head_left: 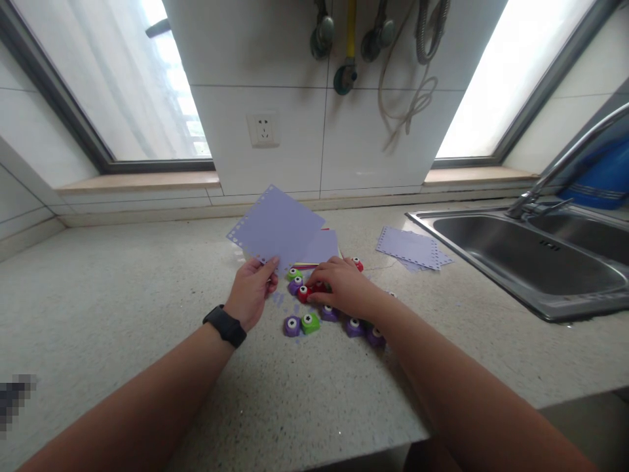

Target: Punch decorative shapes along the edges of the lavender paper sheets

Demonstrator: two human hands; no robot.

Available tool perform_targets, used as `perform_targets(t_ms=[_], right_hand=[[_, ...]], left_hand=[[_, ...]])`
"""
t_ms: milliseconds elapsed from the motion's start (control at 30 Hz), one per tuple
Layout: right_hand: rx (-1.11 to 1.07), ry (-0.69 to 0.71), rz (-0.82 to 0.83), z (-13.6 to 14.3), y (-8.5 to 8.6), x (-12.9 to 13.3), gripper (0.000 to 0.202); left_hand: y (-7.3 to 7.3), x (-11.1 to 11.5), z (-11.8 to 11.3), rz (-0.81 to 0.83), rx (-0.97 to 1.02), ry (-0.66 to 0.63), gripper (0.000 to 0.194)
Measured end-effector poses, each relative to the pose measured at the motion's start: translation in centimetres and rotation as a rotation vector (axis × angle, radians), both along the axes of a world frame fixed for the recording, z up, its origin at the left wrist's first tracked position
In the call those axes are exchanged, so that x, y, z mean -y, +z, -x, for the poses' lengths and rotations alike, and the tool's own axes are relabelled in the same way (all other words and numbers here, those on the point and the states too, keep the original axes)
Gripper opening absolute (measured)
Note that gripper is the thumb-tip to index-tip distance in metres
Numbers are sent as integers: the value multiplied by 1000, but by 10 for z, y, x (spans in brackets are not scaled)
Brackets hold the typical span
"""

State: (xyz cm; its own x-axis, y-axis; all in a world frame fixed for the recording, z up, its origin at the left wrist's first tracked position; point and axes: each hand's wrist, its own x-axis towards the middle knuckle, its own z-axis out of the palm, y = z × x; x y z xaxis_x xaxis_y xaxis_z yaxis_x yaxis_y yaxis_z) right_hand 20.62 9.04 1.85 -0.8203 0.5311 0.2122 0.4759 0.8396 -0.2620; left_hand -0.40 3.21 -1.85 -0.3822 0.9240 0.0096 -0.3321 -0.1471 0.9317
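Note:
My left hand (253, 288) pinches the lower corner of a lilac paper sheet (278, 226), which is tilted up and has a row of punched holes along its left edge. My right hand (341, 282) is bent over the small craft punches, its fingertips closed on a red craft punch (303, 293); the fingers partly cover another red piece. Close by are a purple punch (295, 285) and a green punch (294, 274). Nearer to me stand another purple punch (291, 326) and green punch (310, 322). Several more purple punches lie under my right wrist, partly hidden.
More lilac paper (322, 246) lies behind the punches, above some coloured sheets. A stack of hole-edged lilac sheets (410, 248) rests beside the steel sink (422, 226). Small lilac paper scraps (278, 299) dot the countertop (147, 295). The tiled wall (275, 174) rises at the back.

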Motion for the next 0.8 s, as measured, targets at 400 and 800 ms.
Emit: perform_targets(t_ms=[400,800], right_hand=[[18,-94,54,3,-1,-3,23],[-617,-297,461,-18,3,-18,26]], left_hand=[[2,1,-2,7,-6,-6,34],[0,2,0,-7,31,-28,36]])
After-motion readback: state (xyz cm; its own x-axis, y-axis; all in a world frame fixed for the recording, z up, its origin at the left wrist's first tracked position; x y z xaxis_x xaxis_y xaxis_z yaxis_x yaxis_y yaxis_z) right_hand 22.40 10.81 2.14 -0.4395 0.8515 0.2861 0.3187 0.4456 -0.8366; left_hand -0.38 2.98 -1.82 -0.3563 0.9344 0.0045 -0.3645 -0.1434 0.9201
